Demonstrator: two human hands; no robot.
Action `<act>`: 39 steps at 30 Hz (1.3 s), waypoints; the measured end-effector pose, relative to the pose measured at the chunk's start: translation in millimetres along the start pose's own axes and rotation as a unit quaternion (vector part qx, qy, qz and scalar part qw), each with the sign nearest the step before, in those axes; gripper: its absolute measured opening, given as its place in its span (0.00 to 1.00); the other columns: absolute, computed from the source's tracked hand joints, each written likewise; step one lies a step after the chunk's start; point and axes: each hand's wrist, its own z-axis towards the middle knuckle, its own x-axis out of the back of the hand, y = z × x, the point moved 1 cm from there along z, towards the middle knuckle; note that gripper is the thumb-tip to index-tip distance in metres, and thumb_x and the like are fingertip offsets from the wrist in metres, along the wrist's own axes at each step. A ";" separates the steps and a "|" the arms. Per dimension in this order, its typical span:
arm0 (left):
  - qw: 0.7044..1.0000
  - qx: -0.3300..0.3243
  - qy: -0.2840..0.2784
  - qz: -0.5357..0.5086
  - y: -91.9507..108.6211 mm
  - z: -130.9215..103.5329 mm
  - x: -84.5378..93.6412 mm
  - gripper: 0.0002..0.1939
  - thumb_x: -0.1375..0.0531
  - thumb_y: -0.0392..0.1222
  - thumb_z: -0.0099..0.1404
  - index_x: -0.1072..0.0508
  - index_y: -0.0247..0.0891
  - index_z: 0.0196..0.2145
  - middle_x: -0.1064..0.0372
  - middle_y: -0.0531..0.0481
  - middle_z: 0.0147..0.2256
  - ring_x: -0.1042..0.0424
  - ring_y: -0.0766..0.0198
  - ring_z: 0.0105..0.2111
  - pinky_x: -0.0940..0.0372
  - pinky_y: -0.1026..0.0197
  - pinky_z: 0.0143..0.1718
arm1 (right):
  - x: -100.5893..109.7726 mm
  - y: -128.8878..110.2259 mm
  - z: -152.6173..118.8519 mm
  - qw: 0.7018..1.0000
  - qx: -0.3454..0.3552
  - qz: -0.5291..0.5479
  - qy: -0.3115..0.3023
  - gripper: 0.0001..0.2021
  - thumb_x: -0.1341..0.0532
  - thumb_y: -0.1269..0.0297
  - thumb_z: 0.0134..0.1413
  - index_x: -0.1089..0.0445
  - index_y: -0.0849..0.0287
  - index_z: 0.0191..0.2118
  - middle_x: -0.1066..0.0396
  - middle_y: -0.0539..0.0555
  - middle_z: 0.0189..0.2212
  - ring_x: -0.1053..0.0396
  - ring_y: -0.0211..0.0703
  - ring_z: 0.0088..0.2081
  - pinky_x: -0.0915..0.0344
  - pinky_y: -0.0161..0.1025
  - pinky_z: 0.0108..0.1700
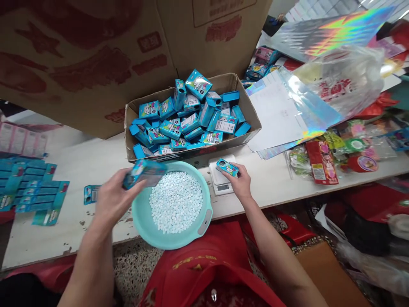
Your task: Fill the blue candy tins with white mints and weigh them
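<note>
Could tip the green bowl (172, 241), overhanging the table's (78, 155) near edge, and spill white pellets (175, 202) if bumped; could drop the blue packaging (140, 170), motion-blurred, by loosening the left hand (110, 198), gripping over the bowl's left rim; could jog the scale (220, 186) with the right hand (241, 183), pinching a small blue box (227, 167) over it; farther back, could topple heaped boxes (190, 123) by nudging the carton (236, 149). Counted: one bowl, one scale, one carton, one right-held box; uncountable: left-held packaging, heaped boxes, pellets
</note>
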 end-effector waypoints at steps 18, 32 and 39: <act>0.968 0.245 -0.010 0.053 -148.3 13.9 -78.3 0.21 0.44 0.61 0.55 0.34 0.40 0.36 0.38 0.48 0.26 0.34 0.40 0.40 0.41 0.41 0.36 | 53.6 27.5 -58.6 0.980 -0.146 -0.045 0.128 0.24 0.40 0.47 0.49 0.32 0.62 0.45 0.29 0.61 0.45 0.32 0.47 0.46 0.38 0.48 0.50; 0.965 -0.099 -0.099 -0.224 21.0 -31.8 -137.8 0.12 0.49 0.44 0.65 0.28 0.39 0.33 0.27 0.48 0.35 0.30 0.62 0.35 0.37 0.62 0.36 | 17.2 9.8 -28.4 0.996 -0.060 -0.033 0.049 0.31 0.32 0.54 0.39 0.37 0.59 0.50 0.35 0.60 0.49 0.36 0.48 0.51 0.37 0.47 0.50; 0.912 -0.003 -0.152 -0.380 57.2 -19.4 -154.3 0.10 0.45 0.46 0.62 0.27 0.40 0.34 0.27 0.51 0.33 0.30 0.63 0.33 0.37 0.62 0.36 | -1.3 -9.4 0.6 0.997 0.004 -0.074 0.019 0.19 0.33 0.54 0.40 0.32 0.58 0.38 0.30 0.51 0.36 0.34 0.44 0.40 0.38 0.44 0.49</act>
